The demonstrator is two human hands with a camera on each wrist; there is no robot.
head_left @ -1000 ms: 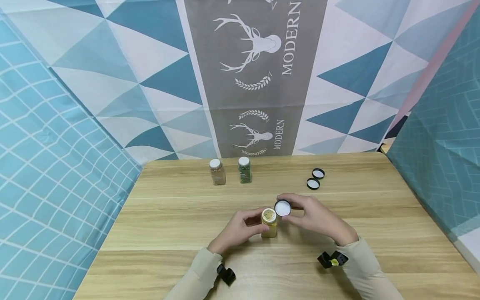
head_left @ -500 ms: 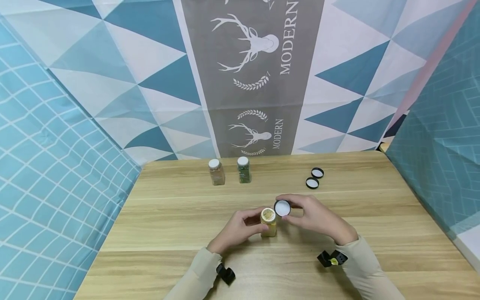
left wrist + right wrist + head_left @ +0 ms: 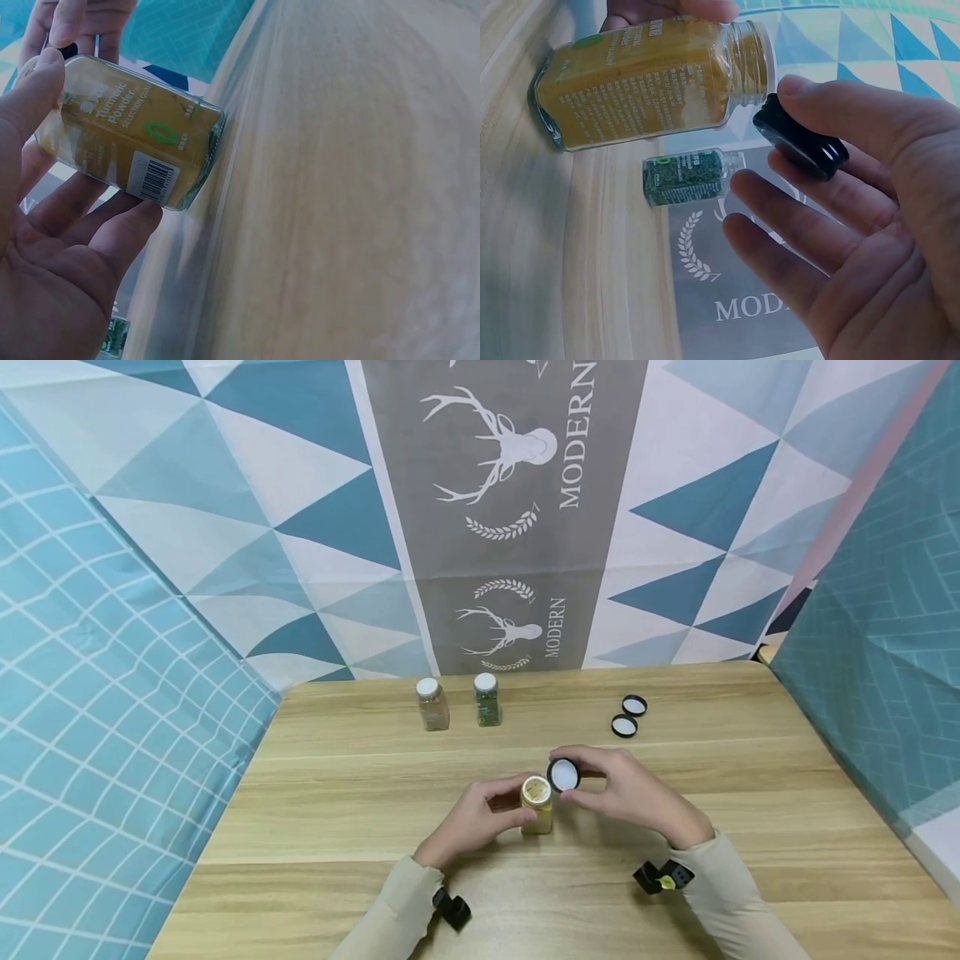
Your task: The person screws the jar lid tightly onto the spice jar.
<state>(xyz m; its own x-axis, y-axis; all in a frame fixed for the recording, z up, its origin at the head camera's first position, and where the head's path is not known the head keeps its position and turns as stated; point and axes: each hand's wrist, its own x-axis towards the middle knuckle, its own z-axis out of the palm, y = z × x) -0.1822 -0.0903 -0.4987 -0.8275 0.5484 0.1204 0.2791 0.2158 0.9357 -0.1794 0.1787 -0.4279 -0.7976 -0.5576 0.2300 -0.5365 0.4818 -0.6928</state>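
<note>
My left hand (image 3: 480, 818) grips a square glass jar of turmeric powder (image 3: 135, 124) around its upper body. The jar stands upright on the table and its top, a pale ring with a yellow centre, faces up. In the right wrist view its threaded neck is bare. Right beside that neck, my right hand (image 3: 626, 785) pinches a black screw lid (image 3: 802, 142) between thumb and fingers. The lid is tilted on edge, its white inner face showing in the head view. Powder fills most of the jar (image 3: 645, 82).
At the back of the wooden table (image 3: 337, 793) stand a jar of brownish spice (image 3: 434, 708) and a jar of green herbs (image 3: 488, 703), both with white tops. Two black lids (image 3: 624, 726) lie white side up at the back right. Patterned cloths hang behind and along both sides.
The head view has shifted very slightly. Both hands keep their holds on the turmeric jar and the lid, which stay nearly in place.
</note>
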